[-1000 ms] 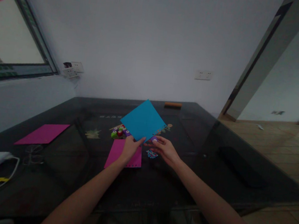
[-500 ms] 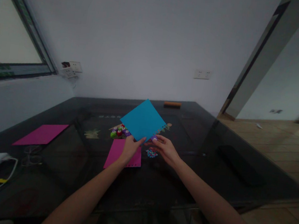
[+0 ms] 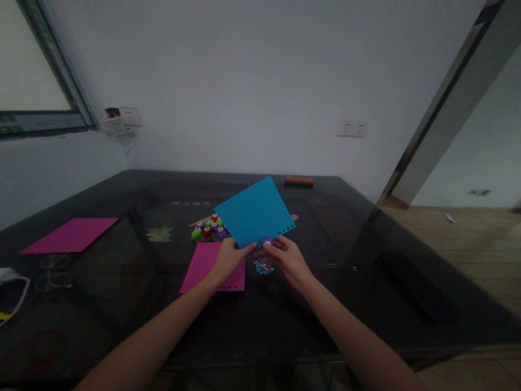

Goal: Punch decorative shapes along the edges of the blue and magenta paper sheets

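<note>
Blue sheet point(image 3: 256, 211) turned slightly clockwise and shifted rightward since earlier frame; now held tilted above surface point(image 3: 293, 325), beyond and rightward of pink sheet point(image 3: 200, 264). Left hand point(image 3: 229, 258), above pink sheet's right part, pinching blue sheet's lower corner, thumb on top. Right hand point(image 3: 288, 258), rightward of pink sheet, gripping small purple piece point(image 3: 267, 240) at blue sheet's holed edge. Round, multicoloured pieces point(image 3: 207, 231) just beyond pink sheet; small bits point(image 3: 263, 267) just right of it; second pink sheet point(image 3: 70, 235) well left.
</note>
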`<state>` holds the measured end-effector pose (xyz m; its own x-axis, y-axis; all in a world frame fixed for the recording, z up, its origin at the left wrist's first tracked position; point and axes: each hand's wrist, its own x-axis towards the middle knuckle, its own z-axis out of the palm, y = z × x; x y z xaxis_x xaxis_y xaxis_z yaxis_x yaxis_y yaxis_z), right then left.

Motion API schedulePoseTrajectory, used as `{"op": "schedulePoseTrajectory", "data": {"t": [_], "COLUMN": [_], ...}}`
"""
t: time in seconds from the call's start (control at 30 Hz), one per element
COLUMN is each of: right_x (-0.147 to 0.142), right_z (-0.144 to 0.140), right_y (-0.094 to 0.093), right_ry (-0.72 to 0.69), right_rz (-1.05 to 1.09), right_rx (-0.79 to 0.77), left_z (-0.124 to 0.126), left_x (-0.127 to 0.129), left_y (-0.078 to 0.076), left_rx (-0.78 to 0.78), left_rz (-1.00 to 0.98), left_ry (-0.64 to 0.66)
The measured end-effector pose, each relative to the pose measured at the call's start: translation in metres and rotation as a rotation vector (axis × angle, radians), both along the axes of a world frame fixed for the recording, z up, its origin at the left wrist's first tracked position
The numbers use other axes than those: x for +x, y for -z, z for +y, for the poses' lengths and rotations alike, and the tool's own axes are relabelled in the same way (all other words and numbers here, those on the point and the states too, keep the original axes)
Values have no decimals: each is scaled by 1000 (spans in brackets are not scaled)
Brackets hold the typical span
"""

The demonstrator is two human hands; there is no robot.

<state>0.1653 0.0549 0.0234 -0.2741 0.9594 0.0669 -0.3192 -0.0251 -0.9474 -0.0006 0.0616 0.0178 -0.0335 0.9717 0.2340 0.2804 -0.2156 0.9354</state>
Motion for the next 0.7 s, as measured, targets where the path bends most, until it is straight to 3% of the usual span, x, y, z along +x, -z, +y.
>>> {"op": "schedulePoseTrajectory", "data": {"t": [0.7], "right_x": [-5], "right_z": [-4], "right_y": [1], "right_ry": [52], "right_rz": [-5], "right_rx": [-3], "left_z": [-7], "left_x": [3], "left_y": [-4], "left_rx": [36], "left_rz": [53], "left_ry": [-4]}}
